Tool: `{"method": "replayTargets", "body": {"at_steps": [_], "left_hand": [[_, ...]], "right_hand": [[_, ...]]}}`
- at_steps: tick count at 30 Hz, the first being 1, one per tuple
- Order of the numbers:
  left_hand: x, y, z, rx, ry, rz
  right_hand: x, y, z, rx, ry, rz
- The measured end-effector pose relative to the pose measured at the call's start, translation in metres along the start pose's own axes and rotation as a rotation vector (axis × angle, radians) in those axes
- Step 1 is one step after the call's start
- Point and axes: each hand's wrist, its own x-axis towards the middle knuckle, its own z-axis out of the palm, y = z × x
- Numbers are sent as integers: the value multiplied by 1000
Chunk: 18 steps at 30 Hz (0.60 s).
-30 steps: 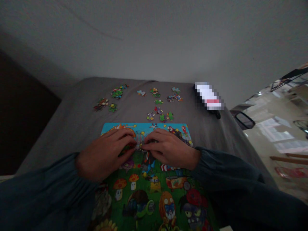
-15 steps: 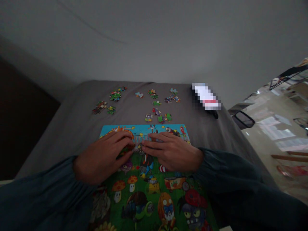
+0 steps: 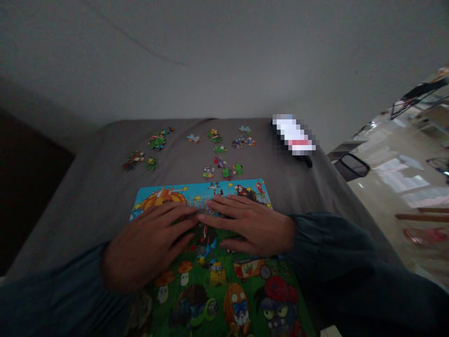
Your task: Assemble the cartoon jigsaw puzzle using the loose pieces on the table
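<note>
A colourful cartoon jigsaw puzzle [image 3: 199,285] lies flat in front of me, with a blue strip along its far edge and green below. My left hand [image 3: 150,243] rests over its upper left part, fingers stretched out and thumb apart. Across from it, my right hand [image 3: 250,224] lies flat with fingers spread over the upper right part. The fingertips of both hands come close together near the puzzle's upper middle. I see nothing held in either hand; the puzzle surface under the palms is hidden.
Several loose puzzle pieces [image 3: 227,172] lie beyond the board, with a further cluster [image 3: 156,142] at the left. A phone with a lit, pixelated screen [image 3: 293,133] sits back right on the grey cloth [image 3: 94,187]. A pale wall [image 3: 210,61] rises behind.
My left hand has flattened and shifted down and left, uncovering more of the pumpkin picture. My right hand's thumb has spread. The view has shifted slightly.
</note>
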Motion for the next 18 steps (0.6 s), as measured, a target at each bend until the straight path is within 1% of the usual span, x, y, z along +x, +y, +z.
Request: {"method": "replayTargets", "body": {"at_steps": [3,6,13,18], "left_hand": [[0,3,-1,59,-3,0],[-1,2,-1,53,-7,-18],[-3,-5,0,-89,-29,-104],[-5,-8,0,-140,-49,-144]], "right_hand": [[-2,1,1,11,13,16],[-3,0,3,-6,31,29],[0,2,1,-53,30,20],[-1,2,-1,-52,74,44]]}}
